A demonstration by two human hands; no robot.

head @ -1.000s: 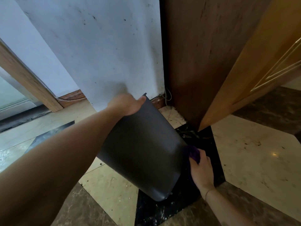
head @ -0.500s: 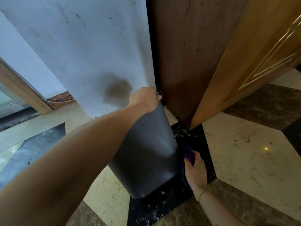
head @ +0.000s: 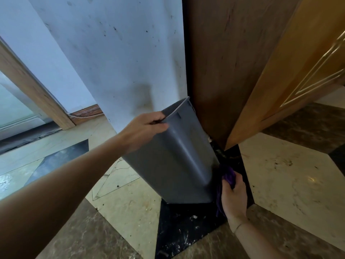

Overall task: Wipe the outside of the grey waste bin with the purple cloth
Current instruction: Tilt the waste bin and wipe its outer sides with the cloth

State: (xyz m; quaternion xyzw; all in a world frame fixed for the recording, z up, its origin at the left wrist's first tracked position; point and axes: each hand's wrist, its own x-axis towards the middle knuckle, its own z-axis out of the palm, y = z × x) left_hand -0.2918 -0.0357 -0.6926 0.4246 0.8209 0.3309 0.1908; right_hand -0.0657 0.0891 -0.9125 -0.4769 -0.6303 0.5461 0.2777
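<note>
Grey moulded plastic forms the waste bin point(head: 173, 161), a tapered, thin-walled container with rounded vertical corners. It stands tilted on the floor point(head: 291, 176), its open mouth leaning toward the white wall point(head: 115, 53) and the brown wooden panel point(head: 224, 62), its base resting on the black floor tile point(head: 179, 227).

Handling: the bin looks light and appears empty, though the inside is not visible. The walls are smooth and probably slippery when damp, and likely to flex under firm pressure. The rim is the stiffest part and the natural hold point.

Hand state:
- Left hand point(head: 144, 126): pinching the rim at the near left side of the mouth, fingers hooked over the edge and thumb on the outside, steadying the tilt.
- Right hand point(head: 233, 199): closed around the purple cloth point(head: 229, 177), which is soft and bunched, with a loose tail hanging below the hand. The cloth is pressed at the lower right side wall, near the base.

Clearances:
- The upper right corner of the rim lies just beside the wooden panel; whether it touches cannot be determined.
- The orange-brown door point(head: 280, 81) stands open to the right, narrowing the gap in which the right hand works.
- Open floor lies to the near side and left. Judged from this, turning the bin toward that side gives freer access to the remaining faces.
</note>
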